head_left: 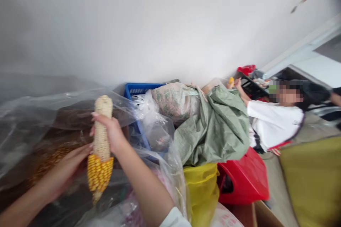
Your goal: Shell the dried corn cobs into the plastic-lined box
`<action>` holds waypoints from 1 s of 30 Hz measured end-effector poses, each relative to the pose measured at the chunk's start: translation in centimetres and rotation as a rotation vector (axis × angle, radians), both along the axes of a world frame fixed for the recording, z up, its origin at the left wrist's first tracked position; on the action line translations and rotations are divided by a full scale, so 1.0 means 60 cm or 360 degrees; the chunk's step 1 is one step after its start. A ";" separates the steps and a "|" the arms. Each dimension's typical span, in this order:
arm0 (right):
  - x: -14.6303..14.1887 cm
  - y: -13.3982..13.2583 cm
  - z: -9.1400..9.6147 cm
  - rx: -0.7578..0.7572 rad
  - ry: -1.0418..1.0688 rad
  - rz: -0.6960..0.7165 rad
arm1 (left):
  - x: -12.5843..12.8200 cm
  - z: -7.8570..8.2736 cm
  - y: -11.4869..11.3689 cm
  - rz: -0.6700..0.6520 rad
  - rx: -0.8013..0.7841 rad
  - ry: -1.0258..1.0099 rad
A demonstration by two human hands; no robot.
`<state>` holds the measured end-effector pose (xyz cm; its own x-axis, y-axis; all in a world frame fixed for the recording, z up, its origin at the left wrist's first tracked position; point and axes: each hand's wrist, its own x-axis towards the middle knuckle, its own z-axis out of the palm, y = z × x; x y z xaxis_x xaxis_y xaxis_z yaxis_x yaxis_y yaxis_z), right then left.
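My right hand is wrapped round the bare, pale upper part of a corn cob, holding it upright. Yellow kernels still cover the cob's lower third. My left hand comes in from the lower left, its fingers stretched out and touching the kernelled part of the cob. Both hands are over a clear plastic bag with loose yellow kernels lying inside it.
A blue plastic crate stands behind the bag against a white wall, with woven sacks piled beside it. A yellow bag and a red stool are at lower right. Another person in white sits at the right, holding a cob.
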<state>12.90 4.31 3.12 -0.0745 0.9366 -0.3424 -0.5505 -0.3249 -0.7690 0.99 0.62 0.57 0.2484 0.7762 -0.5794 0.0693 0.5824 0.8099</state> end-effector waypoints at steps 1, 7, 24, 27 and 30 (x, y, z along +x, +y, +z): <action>0.002 0.002 -0.002 0.0008 0.0016 -0.0008 | 0.004 0.009 -0.002 0.0003 -0.0010 -0.0053; 0.013 0.011 -0.008 0.0064 -0.0001 -0.0143 | 0.001 0.008 -0.006 -0.0175 0.0272 -0.0026; -0.011 -0.003 -0.017 0.0099 -0.0111 -0.0044 | -0.014 0.002 -0.002 -0.0598 0.0720 0.0150; -0.013 0.000 -0.019 0.0065 -0.0044 -0.0064 | -0.012 -0.006 0.003 -0.0429 0.0595 0.0154; -0.008 0.006 -0.017 0.0078 -0.0038 -0.0143 | -0.019 -0.007 0.007 -0.0268 0.0608 0.0279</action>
